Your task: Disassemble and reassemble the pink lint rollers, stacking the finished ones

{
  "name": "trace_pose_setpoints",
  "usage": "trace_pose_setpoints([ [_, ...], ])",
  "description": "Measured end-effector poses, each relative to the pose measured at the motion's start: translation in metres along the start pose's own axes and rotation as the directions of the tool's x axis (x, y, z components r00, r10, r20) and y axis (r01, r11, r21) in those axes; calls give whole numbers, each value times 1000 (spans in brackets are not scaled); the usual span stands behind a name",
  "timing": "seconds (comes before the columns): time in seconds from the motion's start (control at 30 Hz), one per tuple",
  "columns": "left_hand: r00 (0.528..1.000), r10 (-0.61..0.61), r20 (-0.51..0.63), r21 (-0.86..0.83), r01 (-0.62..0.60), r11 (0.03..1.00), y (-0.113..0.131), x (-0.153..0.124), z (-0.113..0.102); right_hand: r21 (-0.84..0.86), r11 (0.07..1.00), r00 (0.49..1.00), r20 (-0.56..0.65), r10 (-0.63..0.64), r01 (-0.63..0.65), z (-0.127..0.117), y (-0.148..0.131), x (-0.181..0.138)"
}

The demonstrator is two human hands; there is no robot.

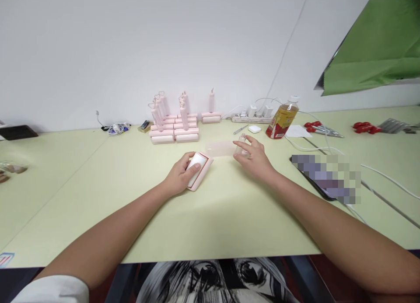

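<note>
My left hand [181, 175] is closed round a pink lint roller head [199, 169], its thumb lying over the white roll. The head is tilted just above or on the table; I cannot tell which. To its right, my right hand [255, 156] has its thumb and fingers curled round a small clear plastic piece [243, 146]. Between the hands a translucent pink cover [219, 148] lies flat on the table. Behind them, several pink lint rollers [186, 136] stand in rows with their handles upright.
A drink bottle [282, 118] stands right of a power strip [251, 118] along the wall. A phone [323, 176] and white cables lie at the right. Red-handled scissors [320, 128], a small white case [254, 129] and a coiled cable [116, 128] rest toward the back.
</note>
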State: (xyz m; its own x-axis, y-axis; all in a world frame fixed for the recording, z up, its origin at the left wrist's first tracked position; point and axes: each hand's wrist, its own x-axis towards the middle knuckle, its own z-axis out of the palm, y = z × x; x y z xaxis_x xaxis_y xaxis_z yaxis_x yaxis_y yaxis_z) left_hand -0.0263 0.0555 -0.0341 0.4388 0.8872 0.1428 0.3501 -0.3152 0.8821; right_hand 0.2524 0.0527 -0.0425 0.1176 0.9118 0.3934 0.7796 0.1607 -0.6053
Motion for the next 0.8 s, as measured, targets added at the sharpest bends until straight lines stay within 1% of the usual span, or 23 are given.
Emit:
trace_pose_setpoints([
  [0.1,999,-30,22,-91,32,995,-1,1,2,-39,999,998,53,-18,21,6,8,3],
  [0.17,998,-52,25,-161,55,985,-1,2,2,-83,996,997,67,-34,39,8,10,5],
  [0.23,995,-97,31,-272,101,957,-1,3,3,-125,990,997,60,-54,61,8,9,5],
  [0.3,987,-147,59,-424,158,892,-1,5,4,-141,984,994,14,-109,110,5,5,3],
  [0.37,982,-168,91,-568,190,801,0,7,4,-134,969,974,-58,-217,208,0,-3,-2],
  [0.43,981,-163,103,-666,190,721,1,8,4,-97,934,929,-109,-354,345,-5,-14,-10],
  [0.47,981,-163,105,-698,189,691,2,9,4,-57,906,900,-108,-423,419,-7,-19,-14],
  [0.5,980,-166,106,-721,191,666,2,9,4,2,869,867,-82,-492,494,-9,-25,-19],
  [0.57,978,-178,111,-746,200,635,3,10,4,125,772,778,-2,-628,623,-10,-36,-29],
  [0.63,976,-185,115,-748,208,630,3,10,4,190,696,699,62,-712,692,-9,-44,-37],
  [0.67,976,-185,116,-746,209,632,3,10,4,200,676,675,81,-733,710,-8,-47,-41],
  [0.73,977,-180,118,-742,207,638,2,10,5,224,655,650,108,-752,721,-6,-50,-45],
  [0.8,977,-177,120,-740,207,640,1,10,5,280,664,655,140,-743,693,-4,-51,-48],
])
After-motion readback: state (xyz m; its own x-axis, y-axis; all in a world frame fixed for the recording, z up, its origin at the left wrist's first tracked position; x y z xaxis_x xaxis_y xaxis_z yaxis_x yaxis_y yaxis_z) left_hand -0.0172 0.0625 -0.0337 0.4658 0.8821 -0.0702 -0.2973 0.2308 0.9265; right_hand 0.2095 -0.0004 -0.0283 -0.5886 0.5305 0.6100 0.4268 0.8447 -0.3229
